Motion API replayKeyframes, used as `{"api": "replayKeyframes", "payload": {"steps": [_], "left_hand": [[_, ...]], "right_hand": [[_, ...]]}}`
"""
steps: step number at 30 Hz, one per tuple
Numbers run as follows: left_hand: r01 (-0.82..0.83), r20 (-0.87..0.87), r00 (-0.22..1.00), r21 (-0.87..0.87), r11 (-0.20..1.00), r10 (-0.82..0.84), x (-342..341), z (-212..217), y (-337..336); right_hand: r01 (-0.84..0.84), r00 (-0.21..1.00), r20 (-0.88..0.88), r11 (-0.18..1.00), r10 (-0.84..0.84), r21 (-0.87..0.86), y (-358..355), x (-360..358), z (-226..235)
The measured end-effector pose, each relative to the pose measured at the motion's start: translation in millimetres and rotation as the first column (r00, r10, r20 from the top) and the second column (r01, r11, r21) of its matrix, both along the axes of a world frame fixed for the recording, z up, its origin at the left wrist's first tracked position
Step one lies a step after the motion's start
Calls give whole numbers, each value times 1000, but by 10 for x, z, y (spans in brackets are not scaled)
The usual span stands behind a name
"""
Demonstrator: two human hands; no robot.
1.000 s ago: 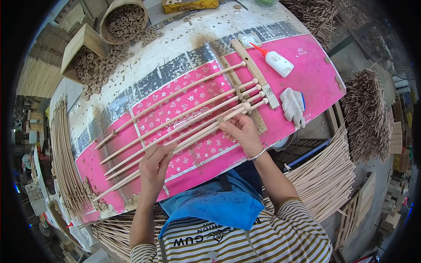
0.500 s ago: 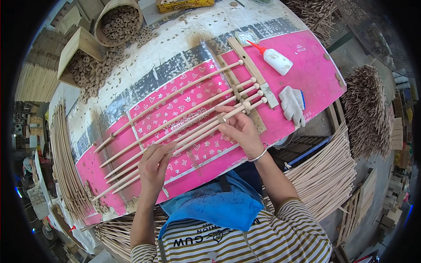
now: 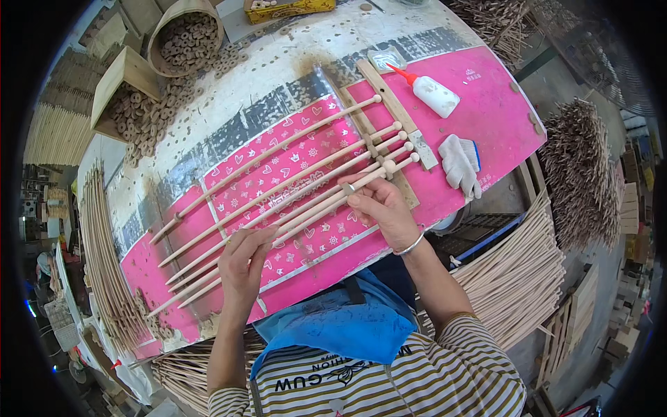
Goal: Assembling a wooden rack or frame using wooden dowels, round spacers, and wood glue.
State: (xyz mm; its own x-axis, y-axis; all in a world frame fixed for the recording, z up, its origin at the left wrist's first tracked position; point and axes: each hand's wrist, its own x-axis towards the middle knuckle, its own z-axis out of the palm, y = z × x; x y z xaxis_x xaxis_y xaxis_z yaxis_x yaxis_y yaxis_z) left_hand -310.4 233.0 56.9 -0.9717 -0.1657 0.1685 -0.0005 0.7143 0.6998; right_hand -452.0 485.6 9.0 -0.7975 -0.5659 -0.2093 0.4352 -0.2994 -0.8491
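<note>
Pinched in my right hand [image 3: 381, 212] is a thin wooden stick [image 3: 316, 210] with a round ball end, gripped a little below the ball. A small brownish ring [image 3: 349, 188] shows on the stick at those fingertips. My left hand [image 3: 244, 260] closes its fingers around the same stick farther down. Several similar ball-ended sticks lie side by side on the pink sheet [image 3: 306, 274], their ball ends across a wooden strip [image 3: 367, 132]. The farthest stick [image 3: 278, 149] carries a wooden ring [image 3: 178, 217] near its pointed end.
A white glue bottle [image 3: 436, 96] with a red nozzle lies at the right, above a white glove [image 3: 458, 163]. A wooden bucket [image 3: 154, 48] and a tilted box [image 3: 111, 90] spill wooden rings at the far left. Stick bundles [image 3: 514, 271] flank the table.
The view has shifted slightly. Both hands keep their hold on the stick, with almost no movement along it.
</note>
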Motion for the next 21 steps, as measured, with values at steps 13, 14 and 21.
{"api": "replayKeyframes", "payload": {"steps": [13,14,21], "left_hand": [[-29,8,1000,-20,999,29,8,28,21],[-29,8,1000,-20,999,29,5,27,24],[-14,5,1000,-5,1000,14,14,2,17]], "right_hand": [[26,1000,-17,999,-26,-25,-54,49,-22],[35,999,-27,999,-35,-13,-60,52,-56],[110,993,-35,994,-110,16,-90,53,-145]]}}
